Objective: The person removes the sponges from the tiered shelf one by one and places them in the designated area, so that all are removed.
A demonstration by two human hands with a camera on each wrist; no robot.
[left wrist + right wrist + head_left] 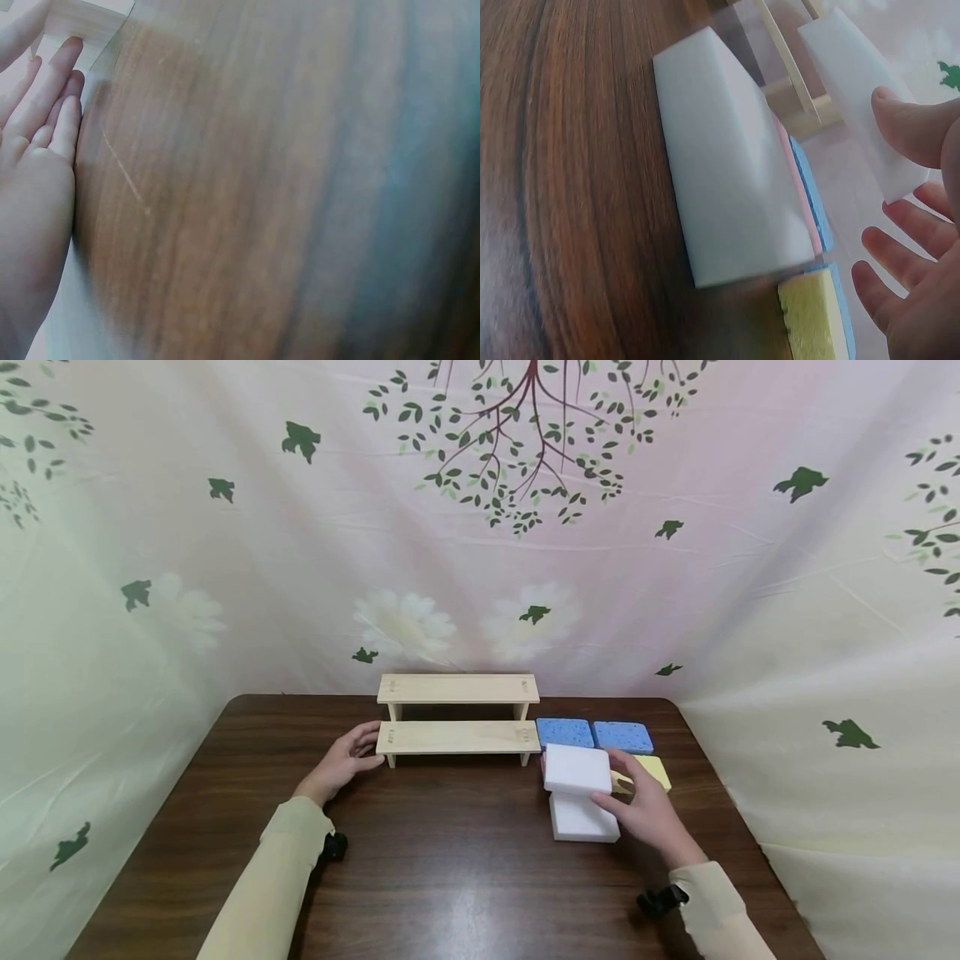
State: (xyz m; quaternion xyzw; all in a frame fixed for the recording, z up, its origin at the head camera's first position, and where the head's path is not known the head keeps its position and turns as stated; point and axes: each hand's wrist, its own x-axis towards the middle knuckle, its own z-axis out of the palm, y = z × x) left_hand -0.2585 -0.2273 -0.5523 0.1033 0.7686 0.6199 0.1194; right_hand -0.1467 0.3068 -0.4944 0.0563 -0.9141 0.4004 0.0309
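My right hand pinches a white sponge block between thumb and fingers. In the right wrist view the held block is raised above a second white sponge that lies on the table. A pink sponge shows as a thin strip behind that second one. At the left end of a low two-step wooden shelf, my left hand has its fingertips right by the lower step's edge. Its fingers look extended and loose in the left wrist view.
Two blue sponges lie side by side to the right of the shelf. A yellow sponge sits in front of them, partly behind my right hand. The brown wooden table meets a patterned cloth at the back and sides.
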